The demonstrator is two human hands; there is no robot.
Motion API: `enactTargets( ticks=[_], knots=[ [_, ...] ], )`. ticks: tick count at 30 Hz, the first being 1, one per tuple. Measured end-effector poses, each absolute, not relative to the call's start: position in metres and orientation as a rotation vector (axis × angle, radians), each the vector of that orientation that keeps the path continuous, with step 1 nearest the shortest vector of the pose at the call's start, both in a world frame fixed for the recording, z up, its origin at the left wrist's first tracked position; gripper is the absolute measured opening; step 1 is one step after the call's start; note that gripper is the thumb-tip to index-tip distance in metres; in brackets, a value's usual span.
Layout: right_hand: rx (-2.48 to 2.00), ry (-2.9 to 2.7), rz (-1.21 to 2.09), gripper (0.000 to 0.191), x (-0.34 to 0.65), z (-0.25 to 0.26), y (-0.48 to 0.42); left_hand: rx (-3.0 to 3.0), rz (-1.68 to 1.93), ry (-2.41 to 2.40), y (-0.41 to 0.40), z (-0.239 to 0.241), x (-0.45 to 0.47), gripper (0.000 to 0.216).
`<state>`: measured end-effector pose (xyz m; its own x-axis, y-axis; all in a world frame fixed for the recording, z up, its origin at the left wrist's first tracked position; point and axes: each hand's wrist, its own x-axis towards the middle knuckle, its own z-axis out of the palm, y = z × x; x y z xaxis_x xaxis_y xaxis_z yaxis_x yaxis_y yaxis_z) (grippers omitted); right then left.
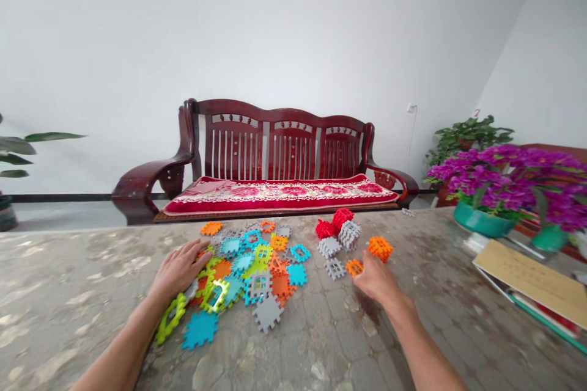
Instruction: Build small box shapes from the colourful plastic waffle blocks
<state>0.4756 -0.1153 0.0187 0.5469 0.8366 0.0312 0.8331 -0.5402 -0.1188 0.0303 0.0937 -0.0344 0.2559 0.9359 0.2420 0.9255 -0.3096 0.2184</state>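
Observation:
A loose heap of interlocking plastic tiles [269,314] in grey, blue, green and orange lies on the table, some solid and some with window-like cutouts. My left hand [181,266] rests at the heap's left edge, fingers stretched forward and touching it, with a lime green tile [170,319] near its wrist. To the right, my right hand [378,281] has thumb and finger closed at the edge of a small orange window tile [354,267]. Just beyond that hand stands a stack of orange tiles [380,247]. Close by are grey stacked tiles [350,236], red stacked tiles [342,218] and a grey window tile [335,268].
The patterned table [316,354] fills the foreground. Purple flowers in a green pot [481,221] and a pile of books and papers [534,281] stand at the right. Beyond the table is a wooden bench [293,140] with a red cover. A single grey tile [408,212] lies near the far edge.

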Motion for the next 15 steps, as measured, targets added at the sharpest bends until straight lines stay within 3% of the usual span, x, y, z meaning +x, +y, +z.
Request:
enactTargets(
  ticks=[7, 15],
  knots=[
    [-2.539, -1.402, -0.002, 0.073, 0.4804, 0.0197, -0.1161, 2.474, 0.47, 1.812, 0.0945, -0.0345, 0.0299, 0.059],
    [-2.503, -1.417, -0.018, 0.07, 0.4837, 0.015, -0.1184, 2.466, 0.496, 1.825, 0.0932, -0.033, 0.0318, 0.059]
  ],
)
